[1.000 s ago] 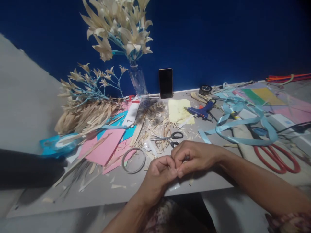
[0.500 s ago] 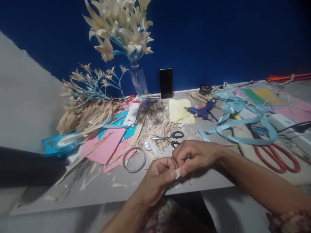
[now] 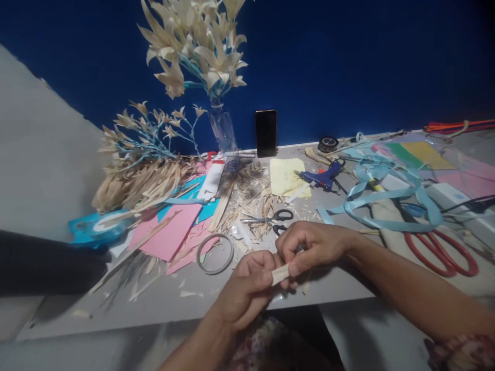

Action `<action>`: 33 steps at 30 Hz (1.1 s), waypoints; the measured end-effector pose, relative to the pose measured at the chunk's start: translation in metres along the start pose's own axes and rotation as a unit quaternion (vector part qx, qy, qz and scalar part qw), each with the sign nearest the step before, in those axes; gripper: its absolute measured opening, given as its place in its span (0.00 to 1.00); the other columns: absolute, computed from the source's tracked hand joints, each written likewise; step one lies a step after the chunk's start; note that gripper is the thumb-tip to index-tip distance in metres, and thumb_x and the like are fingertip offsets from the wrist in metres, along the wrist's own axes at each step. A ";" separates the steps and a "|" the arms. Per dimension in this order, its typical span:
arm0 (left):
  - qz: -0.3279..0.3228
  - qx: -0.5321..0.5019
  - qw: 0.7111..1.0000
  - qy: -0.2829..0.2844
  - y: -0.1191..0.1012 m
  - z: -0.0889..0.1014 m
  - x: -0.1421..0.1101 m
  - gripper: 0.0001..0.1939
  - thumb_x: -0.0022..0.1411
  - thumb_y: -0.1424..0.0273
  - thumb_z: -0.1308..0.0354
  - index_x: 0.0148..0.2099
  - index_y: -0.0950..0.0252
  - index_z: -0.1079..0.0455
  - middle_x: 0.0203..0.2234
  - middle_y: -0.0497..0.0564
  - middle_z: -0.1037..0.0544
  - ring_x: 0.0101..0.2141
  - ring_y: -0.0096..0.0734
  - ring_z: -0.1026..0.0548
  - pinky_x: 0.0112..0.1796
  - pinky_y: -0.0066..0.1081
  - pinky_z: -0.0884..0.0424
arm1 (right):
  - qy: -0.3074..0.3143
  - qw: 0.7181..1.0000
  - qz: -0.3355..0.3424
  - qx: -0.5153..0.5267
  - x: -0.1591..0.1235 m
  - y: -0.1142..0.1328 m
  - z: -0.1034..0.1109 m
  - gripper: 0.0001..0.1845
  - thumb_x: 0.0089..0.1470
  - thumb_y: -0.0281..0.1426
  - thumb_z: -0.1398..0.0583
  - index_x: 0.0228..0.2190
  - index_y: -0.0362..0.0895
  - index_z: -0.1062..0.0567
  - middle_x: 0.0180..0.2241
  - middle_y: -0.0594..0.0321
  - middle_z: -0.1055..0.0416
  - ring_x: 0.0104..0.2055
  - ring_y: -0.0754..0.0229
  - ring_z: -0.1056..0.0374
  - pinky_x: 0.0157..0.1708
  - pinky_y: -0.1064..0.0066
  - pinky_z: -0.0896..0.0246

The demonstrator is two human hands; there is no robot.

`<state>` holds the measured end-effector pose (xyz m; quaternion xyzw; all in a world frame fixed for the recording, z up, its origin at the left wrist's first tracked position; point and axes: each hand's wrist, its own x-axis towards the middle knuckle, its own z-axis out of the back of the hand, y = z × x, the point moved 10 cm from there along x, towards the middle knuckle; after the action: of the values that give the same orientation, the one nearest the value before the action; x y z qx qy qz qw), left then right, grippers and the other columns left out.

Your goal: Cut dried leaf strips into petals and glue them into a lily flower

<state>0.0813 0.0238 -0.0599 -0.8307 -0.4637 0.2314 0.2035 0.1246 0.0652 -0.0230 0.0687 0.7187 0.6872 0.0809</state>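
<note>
Between my two hands stretches a short cream-coloured strip of dried husk (image 3: pixel 280 274). My left hand (image 3: pixel 251 286) pinches its left end between thumb and fingers. The other end is pinched by my right hand (image 3: pixel 309 250), fingers curled in. Just beyond my right hand lie small scissors (image 3: pixel 266 220) with dark handles, on a scatter of husk scraps (image 3: pixel 257 190). A grey tape ring (image 3: pixel 199 256) lies flat to the left of my hands.
Pink paper (image 3: pixel 174 232) and a husk bundle (image 3: pixel 143 185) lie left. A clear bottle (image 3: pixel 223 131) holds husk flowers (image 3: pixel 212 62); a phone (image 3: pixel 266 133) leans on the wall. A blue glue gun (image 3: pixel 323 178), light-blue ribbon (image 3: pixel 386 221) and red-handled scissors (image 3: pixel 441 252) lie right.
My thumbs have drawn apart, and the husk strip, hidden at first, now shows at length between them. The view has shifted slightly left.
</note>
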 end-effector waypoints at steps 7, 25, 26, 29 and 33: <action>-0.007 -0.041 0.999 0.005 -0.001 0.005 0.000 0.23 0.48 0.53 0.28 0.35 0.67 0.28 0.29 0.50 0.26 0.32 0.37 0.26 0.40 0.41 0.28 | -0.028 0.999 0.014 -0.040 0.001 0.000 0.008 0.17 0.56 0.40 0.33 0.27 0.37 0.20 0.29 0.57 0.24 0.31 0.62 0.30 0.32 0.72 0.36; -0.043 0.056 0.994 -0.086 0.001 0.016 0.002 0.15 0.47 0.68 0.26 0.28 0.67 0.30 0.23 0.48 0.25 0.26 0.27 0.28 0.32 0.26 0.35 | -0.052 0.998 0.007 -0.039 0.004 -0.006 0.007 0.17 0.56 0.40 0.33 0.27 0.38 0.20 0.27 0.61 0.26 0.29 0.64 0.32 0.30 0.75 0.37; -0.040 0.045 0.995 -0.075 0.002 0.014 0.002 0.16 0.47 0.69 0.26 0.26 0.67 0.31 0.22 0.48 0.25 0.26 0.28 0.28 0.32 0.27 0.34 | -0.046 0.998 0.006 -0.030 0.003 -0.007 0.006 0.16 0.55 0.40 0.33 0.28 0.38 0.20 0.27 0.60 0.25 0.30 0.63 0.31 0.30 0.74 0.36; -0.029 0.011 0.999 -0.034 0.003 0.007 0.002 0.17 0.45 0.65 0.25 0.26 0.66 0.31 0.24 0.50 0.25 0.29 0.34 0.26 0.35 0.34 0.30 | -0.032 0.999 -0.001 0.023 0.002 -0.009 0.004 0.15 0.55 0.39 0.32 0.29 0.38 0.20 0.29 0.57 0.24 0.32 0.60 0.28 0.33 0.70 0.32; -0.022 -0.003 0.999 -0.031 0.001 0.009 -0.002 0.20 0.49 0.58 0.27 0.32 0.68 0.27 0.29 0.53 0.24 0.31 0.37 0.26 0.37 0.38 0.29 | -0.037 0.999 0.001 0.039 0.002 -0.010 0.007 0.15 0.54 0.40 0.32 0.28 0.38 0.20 0.29 0.57 0.23 0.31 0.60 0.27 0.33 0.69 0.32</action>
<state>0.0762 0.0230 -0.0670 -0.8133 -0.4889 0.2507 0.1915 0.1247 0.0719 -0.0334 0.0977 0.7415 0.6555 0.1045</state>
